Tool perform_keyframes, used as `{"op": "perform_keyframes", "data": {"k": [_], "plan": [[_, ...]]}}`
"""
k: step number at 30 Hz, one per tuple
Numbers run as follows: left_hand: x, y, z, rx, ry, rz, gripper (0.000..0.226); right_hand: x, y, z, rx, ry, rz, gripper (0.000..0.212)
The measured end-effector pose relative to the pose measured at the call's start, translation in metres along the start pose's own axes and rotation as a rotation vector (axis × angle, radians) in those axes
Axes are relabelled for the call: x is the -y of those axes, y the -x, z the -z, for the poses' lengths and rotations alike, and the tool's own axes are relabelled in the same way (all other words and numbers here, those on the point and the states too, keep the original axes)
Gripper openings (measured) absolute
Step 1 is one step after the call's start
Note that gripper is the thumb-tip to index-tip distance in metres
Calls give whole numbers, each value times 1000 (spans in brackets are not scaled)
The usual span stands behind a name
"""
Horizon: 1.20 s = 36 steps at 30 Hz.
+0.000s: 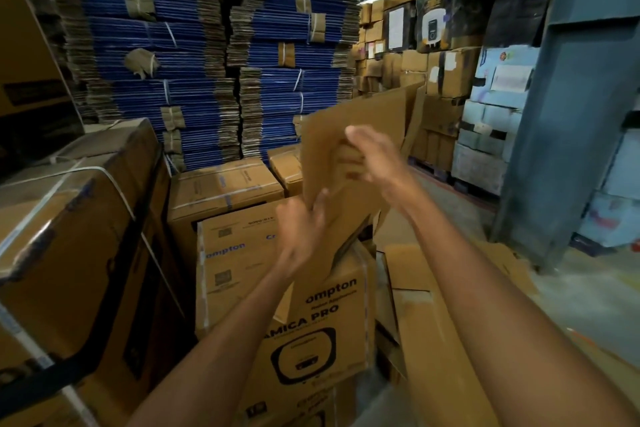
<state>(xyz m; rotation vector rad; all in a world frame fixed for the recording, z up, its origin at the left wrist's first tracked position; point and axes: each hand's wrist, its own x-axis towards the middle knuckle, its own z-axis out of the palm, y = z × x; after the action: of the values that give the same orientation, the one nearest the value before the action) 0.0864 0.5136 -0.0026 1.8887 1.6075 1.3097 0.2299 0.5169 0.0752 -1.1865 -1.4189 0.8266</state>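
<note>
A flat brown cardboard sheet (374, 114) stands tilted in the air in front of me, above a printed brown carton (332, 319) with its top open. My left hand (299, 236) grips the sheet's lower left edge, fingers curled round it. Higher up, my right hand (367, 156) holds the sheet's middle from the right side, thumb up and fingers wrapped over the board. The view is blurred, so the exact finger positions stay unclear.
Sealed printed cartons (228, 191) sit behind and left of the open one. A large strapped box (79, 225) fills the left. Tall stacks of flattened blue cartons (194, 55) rise behind. Loose cardboard (433, 288) lies on the floor at right, beside a blue steel column (554, 114).
</note>
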Motion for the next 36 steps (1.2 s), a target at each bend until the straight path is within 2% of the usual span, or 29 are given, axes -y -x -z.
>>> {"op": "perform_keyframes", "data": {"k": [3,5,8,12,14,16,20,22,24,27,31,36], "plan": [[-10,-33,6,-144,104,101,47,-13,28,-21,81,9,-23,20],[-14,-52,14,-231,162,153,43,-30,47,-30,151,-29,-91,18],[-19,-74,26,-376,395,298,33,-52,73,-46,206,-241,-231,24],[-12,-81,37,-530,728,495,16,-83,97,-79,236,-482,-537,41],[-1,-74,41,-575,903,580,12,-97,98,-88,138,-748,-646,52],[13,-59,38,-605,1015,650,12,-108,92,-93,-31,-1055,-625,57],[42,-20,25,-712,1138,764,33,-125,74,-80,-401,-1260,-532,55],[58,-3,22,-747,1125,839,36,-137,68,-66,-503,-1214,-555,53],[74,14,18,-730,1113,913,39,-149,65,-57,-532,-1073,-614,51],[94,41,10,-661,1108,999,39,-165,66,-57,-533,-905,-663,33],[104,52,13,-539,1055,983,40,-179,70,-58,-544,-805,-697,26],[109,56,20,-463,980,993,35,-177,69,-58,-530,-733,-689,20]]}}
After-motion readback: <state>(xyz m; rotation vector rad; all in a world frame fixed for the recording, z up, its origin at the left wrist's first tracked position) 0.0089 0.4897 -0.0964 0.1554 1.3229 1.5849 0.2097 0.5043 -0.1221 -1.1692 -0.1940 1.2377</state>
